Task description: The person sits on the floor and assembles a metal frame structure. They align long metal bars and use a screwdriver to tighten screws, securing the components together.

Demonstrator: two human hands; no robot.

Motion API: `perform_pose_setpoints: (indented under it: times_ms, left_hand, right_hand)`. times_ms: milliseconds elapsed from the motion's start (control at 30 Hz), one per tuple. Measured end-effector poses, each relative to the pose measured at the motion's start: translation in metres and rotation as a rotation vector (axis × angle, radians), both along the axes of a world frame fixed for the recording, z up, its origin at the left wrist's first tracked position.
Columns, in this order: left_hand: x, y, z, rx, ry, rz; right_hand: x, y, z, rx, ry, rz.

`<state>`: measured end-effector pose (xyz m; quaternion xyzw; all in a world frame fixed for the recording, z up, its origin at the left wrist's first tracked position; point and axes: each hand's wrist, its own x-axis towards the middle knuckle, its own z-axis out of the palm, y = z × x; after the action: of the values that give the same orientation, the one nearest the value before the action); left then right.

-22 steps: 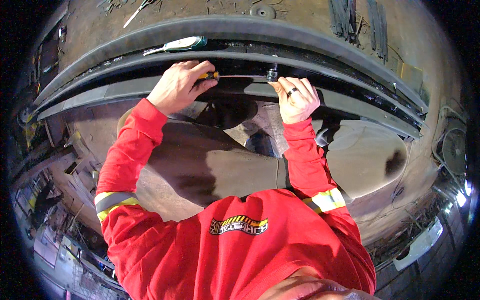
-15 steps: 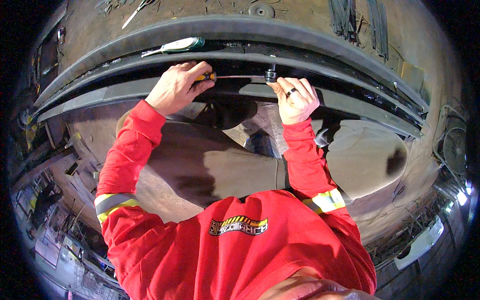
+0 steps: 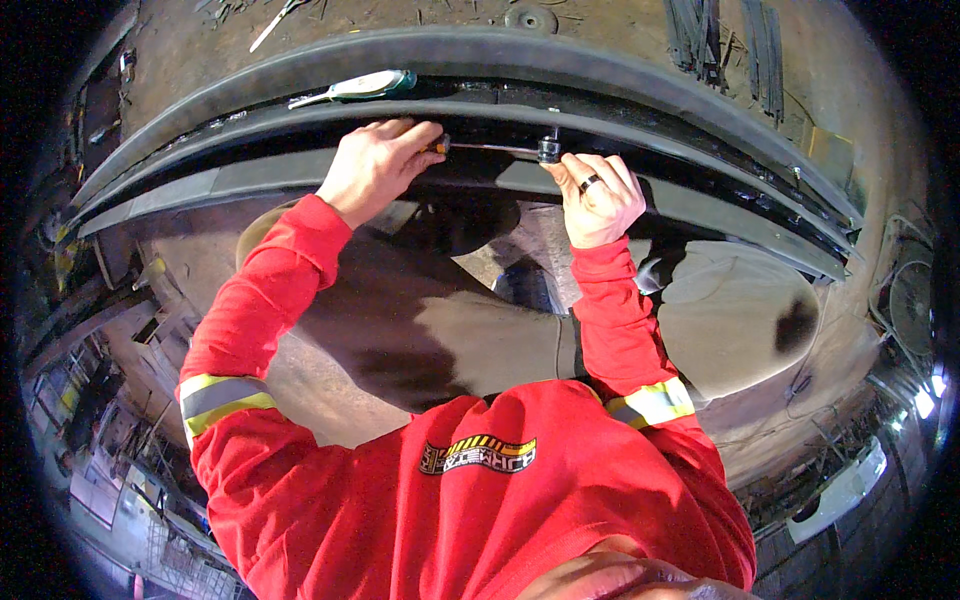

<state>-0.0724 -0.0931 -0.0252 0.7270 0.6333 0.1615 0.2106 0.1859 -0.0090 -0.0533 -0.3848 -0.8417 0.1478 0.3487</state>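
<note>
My left hand (image 3: 375, 165) is closed around the yellow-and-black handle of a screwdriver (image 3: 492, 149). Its thin metal shaft runs right, across a dark gap between long steel beams (image 3: 255, 177), to a small black ribbed cylindrical fitting (image 3: 549, 150). Whether the tip touches or enters the fitting is too small to tell. A short metal stem stands out from the fitting's far side. The thumb and fingers of my right hand (image 3: 603, 200), with a dark ring on one finger, pinch the fitting's near end. A white-and-green-handled tool (image 3: 368, 86) with a thin shaft lies along the beams beyond my left hand.
Dark metal strips (image 3: 765, 60) lie on the brown floor at the far right, and a round disc (image 3: 531, 19) sits at the far edge. My knees are bent below the beams. A coiled cable (image 3: 910, 300) lies at the right.
My left hand has shifted a little to the right with the screwdriver, so its handle is closer to the black fitting. My right hand keeps its pinch, and the whole view has shifted slightly.
</note>
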Motion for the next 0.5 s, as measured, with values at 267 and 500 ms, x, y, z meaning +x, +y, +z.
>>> perform_pose_setpoints:
  times_ms: [267,500]
  left_hand:
    - [0.011,0.012,0.002,0.143,0.142,-0.079]
    - [0.011,0.017,0.023,0.022,-0.115,0.012]
  right_hand:
    - [0.000,0.001,-0.007,0.054,0.044,-0.025]
    - [0.003,0.003,-0.001,-0.018,0.098,0.008]
